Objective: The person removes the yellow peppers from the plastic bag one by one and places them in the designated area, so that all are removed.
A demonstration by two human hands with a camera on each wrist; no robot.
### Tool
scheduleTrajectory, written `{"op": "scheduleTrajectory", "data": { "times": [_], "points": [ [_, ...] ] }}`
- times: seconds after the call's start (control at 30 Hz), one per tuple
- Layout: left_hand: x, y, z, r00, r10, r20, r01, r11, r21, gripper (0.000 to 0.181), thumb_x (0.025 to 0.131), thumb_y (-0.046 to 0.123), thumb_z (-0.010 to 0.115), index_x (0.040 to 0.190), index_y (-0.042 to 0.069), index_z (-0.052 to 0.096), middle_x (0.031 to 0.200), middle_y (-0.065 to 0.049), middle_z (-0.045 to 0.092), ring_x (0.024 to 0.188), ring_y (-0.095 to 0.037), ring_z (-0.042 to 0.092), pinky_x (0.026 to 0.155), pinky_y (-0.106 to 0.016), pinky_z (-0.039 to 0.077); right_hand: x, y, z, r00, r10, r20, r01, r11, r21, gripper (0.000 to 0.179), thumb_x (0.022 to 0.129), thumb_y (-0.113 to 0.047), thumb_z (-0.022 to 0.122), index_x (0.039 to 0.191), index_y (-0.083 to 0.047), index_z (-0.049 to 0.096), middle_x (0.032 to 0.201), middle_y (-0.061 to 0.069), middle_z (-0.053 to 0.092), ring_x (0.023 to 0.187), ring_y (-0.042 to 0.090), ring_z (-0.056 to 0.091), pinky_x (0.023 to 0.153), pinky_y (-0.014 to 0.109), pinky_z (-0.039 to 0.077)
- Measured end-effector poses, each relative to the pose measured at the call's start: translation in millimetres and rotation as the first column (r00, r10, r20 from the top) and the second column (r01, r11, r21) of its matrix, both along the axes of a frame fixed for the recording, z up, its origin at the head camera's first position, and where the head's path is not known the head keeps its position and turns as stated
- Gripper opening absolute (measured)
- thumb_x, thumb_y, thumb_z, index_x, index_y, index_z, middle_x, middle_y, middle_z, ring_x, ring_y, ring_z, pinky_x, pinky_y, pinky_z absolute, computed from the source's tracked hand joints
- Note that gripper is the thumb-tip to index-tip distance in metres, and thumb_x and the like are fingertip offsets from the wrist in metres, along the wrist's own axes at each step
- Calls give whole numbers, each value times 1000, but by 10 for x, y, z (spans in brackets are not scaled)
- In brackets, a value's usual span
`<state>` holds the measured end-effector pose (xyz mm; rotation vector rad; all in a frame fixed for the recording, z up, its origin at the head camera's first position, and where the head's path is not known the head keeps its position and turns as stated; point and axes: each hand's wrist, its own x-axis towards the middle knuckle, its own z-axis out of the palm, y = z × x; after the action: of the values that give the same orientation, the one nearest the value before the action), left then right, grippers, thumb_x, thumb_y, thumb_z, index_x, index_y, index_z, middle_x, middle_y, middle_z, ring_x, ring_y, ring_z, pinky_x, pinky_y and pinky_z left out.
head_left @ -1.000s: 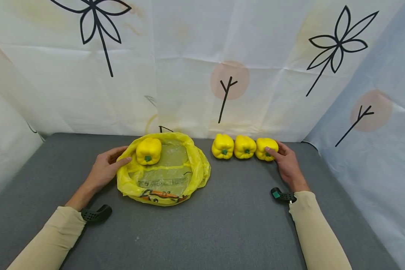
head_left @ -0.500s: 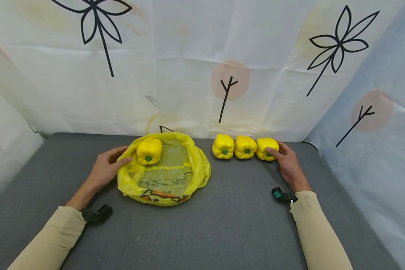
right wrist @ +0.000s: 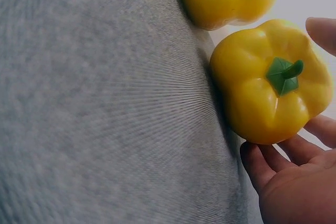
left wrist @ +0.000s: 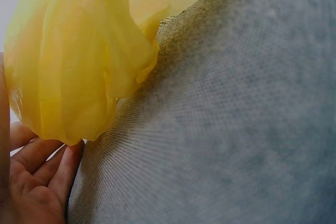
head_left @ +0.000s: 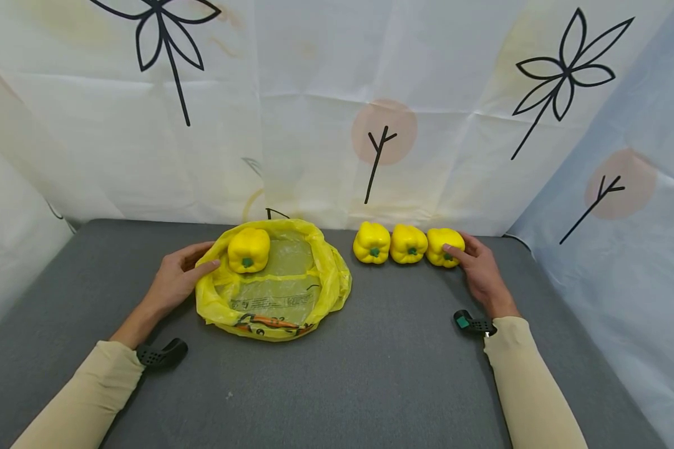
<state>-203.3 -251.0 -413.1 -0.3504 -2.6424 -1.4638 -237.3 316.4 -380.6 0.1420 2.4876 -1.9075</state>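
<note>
A yellow plastic bag (head_left: 337, 280) lies with its mouth spread wide, a yellow bell pepper (head_left: 249, 251) inside its far left part. My left hand (head_left: 176, 277) rests against the bag's left side, thumb at the rim; in the left wrist view its fairly straight fingers (left wrist: 64, 170) touch the plastic. To the right, three more yellow bell peppers stand in a row: a left one (head_left: 371, 242), a middle one (head_left: 408, 243) and a right one (head_left: 444, 244). My right hand (head_left: 482, 274) is at the right pepper, its relaxed fingers (right wrist: 255, 163) touching its side and the thumb near its front.
Everything lies on a grey table (head_left: 337, 386). A pale printed cloth (head_left: 309, 156) hangs directly behind the peppers and bag, and a bluish sheet (head_left: 640, 268) closes off the right. Each wrist carries a black strap.
Both hands, the bag and the peppers keep their places. Only the head view has shifted very slightly.
</note>
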Motion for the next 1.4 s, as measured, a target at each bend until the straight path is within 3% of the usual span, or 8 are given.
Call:
{"op": "scheduleTrajectory", "data": {
  "times": [0.2,0.3,0.9,1.4],
  "points": [
    [-6,4,2,1000,3,5,-3,1000,-7,57,105,26,59,152,-3,43,148,-29,48,131,-45,49,84,-4,39,12,28,37,1000,-17,-5,17,1000,18,83,103,-33,63,163,-5,14,168,17,14,151,33,20,120,49,23],
    [-7,5,7,1000,3,6,-3,1000,-9,57,105,26,59,152,-3,43,147,-29,48,131,-45,49,84,-4,39,19,49,57,999,-26,-29,27,999,31,83,102,-32,64,163,-5,15,167,18,15,152,35,18,121,51,20],
    [-12,-9,-4,1000,-1,4,1,1000,2,57,105,26,59,152,-2,43,147,-28,48,130,-43,51,83,-5,40,157,30,359,989,17,-149,-6,997,76,79,104,-29,61,163,-4,15,165,22,21,152,38,18,121,56,16],
    [-9,-5,2,1000,3,12,-3,1000,-11,58,105,27,59,152,-3,43,148,-29,47,131,-45,49,83,-4,39,290,-155,596,977,68,-202,-44,991,124,77,102,-28,65,163,-9,21,163,19,29,149,37,25,117,56,25]
  ]
}}
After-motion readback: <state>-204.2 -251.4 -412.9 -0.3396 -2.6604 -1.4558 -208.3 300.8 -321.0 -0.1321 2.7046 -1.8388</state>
